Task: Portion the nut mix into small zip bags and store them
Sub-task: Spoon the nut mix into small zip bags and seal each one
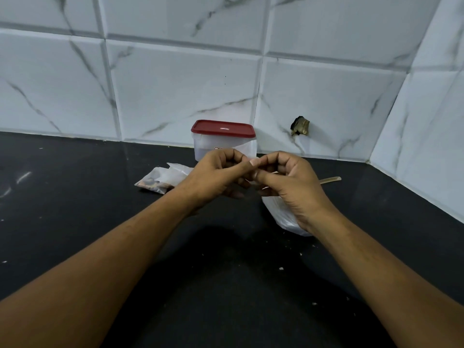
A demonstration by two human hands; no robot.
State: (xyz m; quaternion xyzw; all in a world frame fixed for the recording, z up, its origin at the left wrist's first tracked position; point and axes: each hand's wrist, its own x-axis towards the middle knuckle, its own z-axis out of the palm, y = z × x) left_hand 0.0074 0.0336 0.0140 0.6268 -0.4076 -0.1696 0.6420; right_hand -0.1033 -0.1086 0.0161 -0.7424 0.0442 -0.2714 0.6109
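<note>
My left hand and my right hand meet above the black counter, both pinching a small clear zip bag whose top edge shows above the fingers. Its contents are hidden by my fingers. Under my right hand lies a larger clear plastic bag. To the left sit filled small zip bags holding a brown nut mix. Behind my hands stands a translucent container with a red lid, lid on.
A thin wooden stick lies right of my right hand. The black counter carries scattered crumbs. Marble-look tiled walls close the back and right side; a dark broken hole marks the back wall.
</note>
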